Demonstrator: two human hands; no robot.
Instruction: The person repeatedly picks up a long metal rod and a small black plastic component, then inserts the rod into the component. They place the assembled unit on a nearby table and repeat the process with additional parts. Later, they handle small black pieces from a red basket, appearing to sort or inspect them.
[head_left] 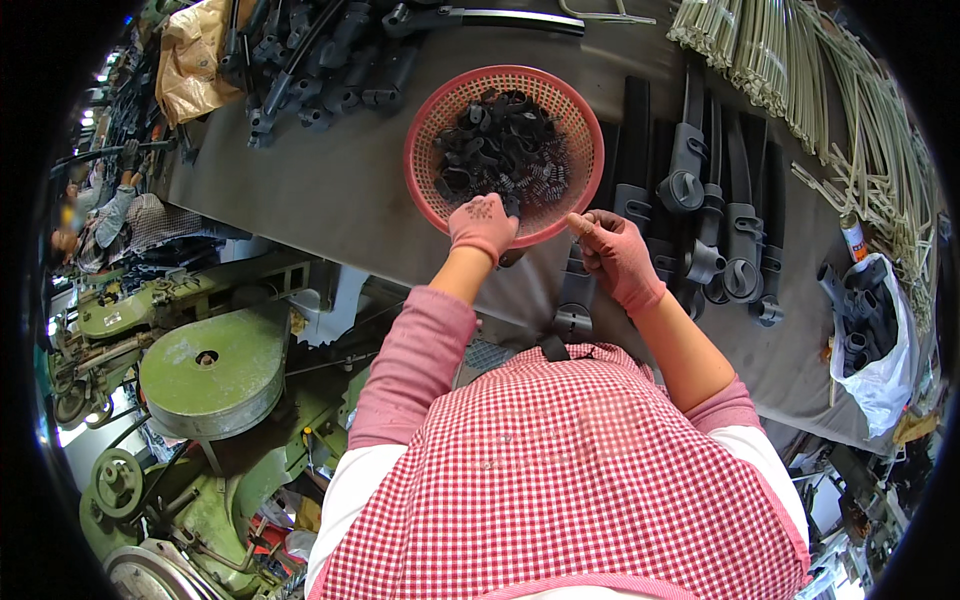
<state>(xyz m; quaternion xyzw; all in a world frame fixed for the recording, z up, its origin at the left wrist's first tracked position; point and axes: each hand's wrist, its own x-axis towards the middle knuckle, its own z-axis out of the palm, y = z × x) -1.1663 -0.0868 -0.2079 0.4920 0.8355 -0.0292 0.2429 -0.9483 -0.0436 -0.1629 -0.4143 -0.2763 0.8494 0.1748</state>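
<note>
A round basket with a red rim [415, 150] holds a heap of black plastic parts [490, 135] and many small metal springs [548, 178]. My left hand [482, 228], in a pink glove with the fingertips bare, reaches over the near rim. Its fingers are closed on a black plastic part [511, 206] at the near edge of the heap. Just outside the rim, on the right, my right hand [622, 258] is gloved too and makes a pinch of thumb and forefinger. Anything between those fingertips is too small to make out.
Right of the basket lie several black tubes with grey fittings [742, 240]. Bundled thin rods [750, 50] fill the back right. A white bag [885, 375] of dark parts sits at the right edge. More tubes [340, 65] lie back left; a green machine [215, 370] stands left.
</note>
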